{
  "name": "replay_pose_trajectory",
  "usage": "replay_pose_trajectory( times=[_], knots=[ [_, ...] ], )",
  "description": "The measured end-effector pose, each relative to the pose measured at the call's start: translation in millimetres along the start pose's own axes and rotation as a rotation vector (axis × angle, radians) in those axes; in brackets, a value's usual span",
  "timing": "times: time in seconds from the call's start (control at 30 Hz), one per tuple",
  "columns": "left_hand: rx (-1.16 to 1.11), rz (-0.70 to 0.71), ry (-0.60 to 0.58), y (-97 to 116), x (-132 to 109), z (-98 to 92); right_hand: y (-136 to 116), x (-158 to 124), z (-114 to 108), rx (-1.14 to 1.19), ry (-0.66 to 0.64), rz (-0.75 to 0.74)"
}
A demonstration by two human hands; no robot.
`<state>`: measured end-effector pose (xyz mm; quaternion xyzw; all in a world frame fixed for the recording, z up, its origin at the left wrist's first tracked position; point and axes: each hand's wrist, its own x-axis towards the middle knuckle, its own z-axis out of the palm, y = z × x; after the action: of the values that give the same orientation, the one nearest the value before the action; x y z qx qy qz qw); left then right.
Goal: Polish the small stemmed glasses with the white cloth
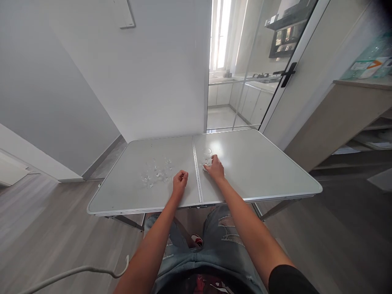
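A small clear stemmed glass [207, 153] stands upright on the table, just right of the centre seam. My right hand [216, 168] is at its lower part, with thumb and fingers around the stem and foot; the exact contact is hard to see through the clear material. My left hand [180, 179] rests at the table left of the seam, its fingers curled into a loose fist with nothing showing in them. Left of that fist stands a loose group of several small clear glasses [157, 173], faint against the pale surface.
The light folding table [260, 175] has a metal rim and a centre seam. A white wall [159, 81] rises behind it, beside a glass door with a black handle [288, 74]. At right stands a shelf unit [343, 110] with plastic bottles on top. A pale cable [85, 268] hangs at lower left.
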<state>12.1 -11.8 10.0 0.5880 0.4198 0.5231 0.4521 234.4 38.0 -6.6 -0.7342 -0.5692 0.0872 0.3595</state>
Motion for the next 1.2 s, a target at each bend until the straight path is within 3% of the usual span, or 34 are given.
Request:
replay_pose_trajectory(
  times=[0.17,0.3,0.47,0.57,0.77,0.87,0.97,1.2],
  knots=[
    [0.139,0.115,-0.070,2.6,-3.8,-0.5,-0.9,-20.1,-9.0,-0.090,0.024,-0.041],
    [0.310,0.214,0.007,1.1,-9.1,3.4,-1.3,-36.5,-18.5,-0.140,0.027,-0.177],
    [0.654,0.340,0.122,-2.8,-21.4,1.8,-0.5,-52.5,-30.6,-0.126,-0.238,-0.423],
    [0.729,0.315,0.227,-3.9,-28.7,-10.7,-2.8,-58.0,-33.7,-0.122,-0.319,-0.571],
    [0.750,0.125,0.332,-8.4,-36.4,-49.0,-8.9,-58.6,-34.1,-0.178,-0.318,-0.499],
    [0.765,0.060,0.495,-14.0,-36.3,-62.4,-9.4,-57.8,-34.5,-0.167,-0.321,-0.495],
    [0.791,-0.011,0.583,-18.5,-33.0,-69.0,-8.3,-57.5,-34.5,-0.148,-0.316,-0.494],
    [0.657,0.056,0.554,-17.1,-17.0,-64.8,-6.1,-57.7,-34.1,-0.122,-0.287,-0.503]
  ],
)
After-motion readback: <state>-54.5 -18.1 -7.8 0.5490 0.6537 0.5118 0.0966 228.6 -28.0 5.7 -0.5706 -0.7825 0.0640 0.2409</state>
